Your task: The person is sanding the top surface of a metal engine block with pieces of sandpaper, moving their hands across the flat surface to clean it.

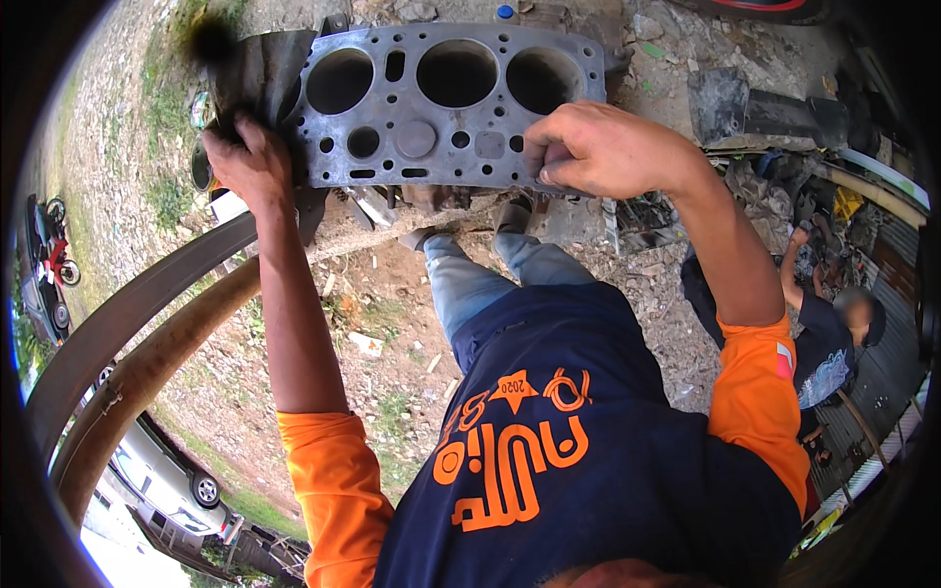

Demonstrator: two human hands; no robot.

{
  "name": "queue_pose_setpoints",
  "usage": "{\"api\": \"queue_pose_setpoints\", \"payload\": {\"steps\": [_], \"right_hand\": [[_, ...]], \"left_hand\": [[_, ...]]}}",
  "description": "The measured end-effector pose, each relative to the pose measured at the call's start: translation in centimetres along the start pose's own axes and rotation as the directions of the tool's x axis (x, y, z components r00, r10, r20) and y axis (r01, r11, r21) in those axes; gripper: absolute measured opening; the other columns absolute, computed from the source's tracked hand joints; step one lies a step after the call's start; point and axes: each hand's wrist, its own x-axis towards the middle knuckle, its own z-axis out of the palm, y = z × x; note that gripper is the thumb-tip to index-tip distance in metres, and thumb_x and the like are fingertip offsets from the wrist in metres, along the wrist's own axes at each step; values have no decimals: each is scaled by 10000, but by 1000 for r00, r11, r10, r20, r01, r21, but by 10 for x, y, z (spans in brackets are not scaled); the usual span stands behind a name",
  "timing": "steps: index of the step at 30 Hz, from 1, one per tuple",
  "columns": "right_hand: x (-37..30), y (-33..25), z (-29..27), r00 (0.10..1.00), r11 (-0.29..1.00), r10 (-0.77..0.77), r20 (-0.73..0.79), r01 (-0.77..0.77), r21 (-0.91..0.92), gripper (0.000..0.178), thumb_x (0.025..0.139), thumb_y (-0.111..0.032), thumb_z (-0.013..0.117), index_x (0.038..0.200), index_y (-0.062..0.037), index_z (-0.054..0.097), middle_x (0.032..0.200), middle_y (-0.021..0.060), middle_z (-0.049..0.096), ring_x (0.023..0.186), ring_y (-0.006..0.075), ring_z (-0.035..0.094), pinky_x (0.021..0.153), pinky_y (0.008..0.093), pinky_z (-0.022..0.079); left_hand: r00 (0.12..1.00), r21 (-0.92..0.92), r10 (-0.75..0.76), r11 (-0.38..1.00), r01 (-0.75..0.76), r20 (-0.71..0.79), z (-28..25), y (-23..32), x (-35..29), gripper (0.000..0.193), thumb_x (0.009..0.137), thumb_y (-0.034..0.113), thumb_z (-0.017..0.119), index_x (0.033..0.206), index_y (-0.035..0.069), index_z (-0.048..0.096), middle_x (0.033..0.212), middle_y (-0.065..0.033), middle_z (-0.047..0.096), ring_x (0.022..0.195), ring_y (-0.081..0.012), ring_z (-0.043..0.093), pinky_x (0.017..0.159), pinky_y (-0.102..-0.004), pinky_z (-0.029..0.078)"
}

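Observation:
A grey engine block [417, 108] lies before me with its flat machined face up, showing three large round cylinder bores and several smaller holes. My right hand [598, 147] is at the block's near right corner, fingers curled in a pinch against the face. Whatever sits between those fingertips, if anything, is hidden. My left hand [250, 165] is at the block's left end, thumb and bent fingers about the near edge of a dark metal part [263, 73]. Dark grease and shadow blur its fingertips.
A curved dark metal bar [147, 289] and a brown pipe [167, 392] run along my left. A blue cap [505, 12] lies beyond the block. Scrap parts [784, 118] lie to the right, where another person [833, 338] sits. A motorcycle [59, 245] and a white vehicle [172, 470] stand far left.

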Motion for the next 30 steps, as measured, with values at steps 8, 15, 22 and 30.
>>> {"api": "queue_pose_setpoints", "payload": {"steps": [8,15,22,30], "right_hand": [[-13,5,1,994,999,15,-113,-10,48,204,894,-80,717,1069,24,729,908,188,746,858,296,732,815,413,561],[-3,4,8,993,998,-45,-112,50,46,204,884,-77,698,1053,23,750,906,201,765,912,341,763,826,451,567],[-10,2,10,988,998,-35,-148,26,-63,197,881,-71,693,1045,18,758,911,214,762,905,359,763,839,460,573],[-22,-3,5,987,994,61,-148,-73,-78,212,880,-80,701,1063,13,757,937,216,764,954,352,761,861,462,576]], "left_hand": [[1000,-13,6,1000,-6,-27,2,-7,2,421,987,343,632,1118,-56,655,1088,-328,719,1006,-483,687,931,-534,511],[1000,-22,9,1000,-9,-10,1,-3,1,393,989,287,633,1133,-79,624,1082,-338,693,1016,-516,651,934,-557,482],[1000,-18,25,1000,-26,-14,-1,2,0,377,991,275,635,1107,-83,626,1069,-335,696,1003,-511,657,919,-551,490],[999,-34,34,999,-35,-26,0,0,0,427,987,332,634,1102,-79,635,1075,-338,702,989,-507,666,919,-547,501]]}}
